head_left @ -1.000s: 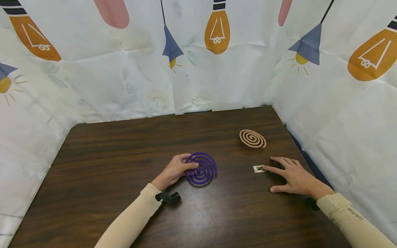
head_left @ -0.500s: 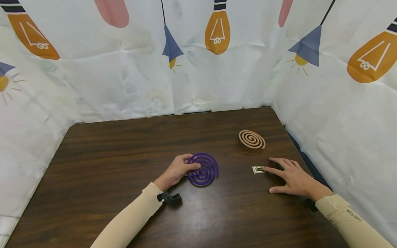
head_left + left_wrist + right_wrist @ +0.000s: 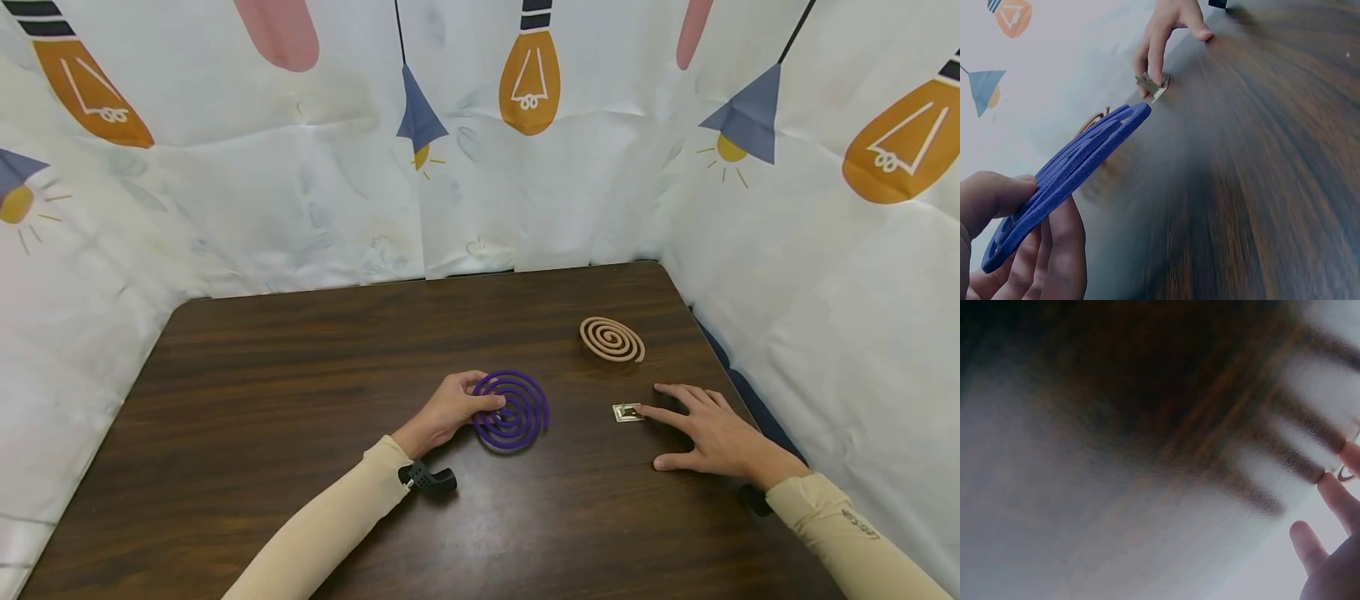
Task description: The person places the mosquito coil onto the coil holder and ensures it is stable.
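Note:
My left hand (image 3: 450, 408) pinches a purple mosquito coil (image 3: 510, 412) by its left side, thumb on top and fingers beneath. In the left wrist view the coil (image 3: 1085, 164) is seen nearly edge-on, tilted above the table. A small metal coil stand (image 3: 627, 412) lies on the table to the right, with a thin piece rising from it in the left wrist view. My right hand (image 3: 708, 432) is spread low at the table, its index fingertip (image 3: 647, 410) on the stand's right edge. The right wrist view shows the fingers (image 3: 1338, 500) extended; the stand is out of that view.
A tan mosquito coil (image 3: 611, 339) sits raised above the table behind the stand, its support hidden. The dark wood table (image 3: 315, 367) meets a white printed curtain (image 3: 337, 192) at its back and sides. A black wrist strap (image 3: 427, 479) is on the left wrist.
My left hand has carried the purple coil to the right, closer to the metal stand. The right hand has kept its fingertip on the stand, and the tan coil has stayed put.

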Action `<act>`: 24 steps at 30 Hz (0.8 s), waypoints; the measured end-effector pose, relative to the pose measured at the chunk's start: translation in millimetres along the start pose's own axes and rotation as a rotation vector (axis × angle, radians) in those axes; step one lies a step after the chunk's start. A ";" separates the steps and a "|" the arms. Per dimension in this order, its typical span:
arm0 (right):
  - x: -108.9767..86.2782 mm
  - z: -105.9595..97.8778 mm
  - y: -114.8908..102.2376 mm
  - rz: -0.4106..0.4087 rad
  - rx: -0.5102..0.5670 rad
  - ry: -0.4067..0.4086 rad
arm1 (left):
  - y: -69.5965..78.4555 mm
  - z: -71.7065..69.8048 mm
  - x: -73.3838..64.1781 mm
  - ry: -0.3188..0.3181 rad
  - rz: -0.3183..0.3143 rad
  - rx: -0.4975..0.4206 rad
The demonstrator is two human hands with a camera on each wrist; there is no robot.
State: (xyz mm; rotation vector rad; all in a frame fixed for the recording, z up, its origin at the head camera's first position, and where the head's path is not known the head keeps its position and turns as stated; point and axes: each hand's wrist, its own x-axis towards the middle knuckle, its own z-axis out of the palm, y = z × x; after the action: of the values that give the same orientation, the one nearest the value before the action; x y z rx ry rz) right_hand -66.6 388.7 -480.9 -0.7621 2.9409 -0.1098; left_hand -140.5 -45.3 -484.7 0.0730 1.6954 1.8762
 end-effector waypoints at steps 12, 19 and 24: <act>-0.3 0.9 1.6 -0.008 -0.002 0.016 | 1.6 14.7 5.7 -0.009 -0.020 0.016; -0.8 0.9 2.1 -0.010 -0.004 0.015 | 3.5 23.2 9.9 -0.028 -0.006 -0.013; -1.1 1.3 2.0 -0.012 0.001 0.019 | 3.9 29.7 12.7 -0.029 -0.001 -0.012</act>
State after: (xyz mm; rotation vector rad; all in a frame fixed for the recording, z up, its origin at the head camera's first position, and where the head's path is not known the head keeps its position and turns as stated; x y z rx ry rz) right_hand -66.5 391.0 -482.3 -0.7834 2.9537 -0.1199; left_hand -139.8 -13.0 -480.1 0.0935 1.6645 1.8752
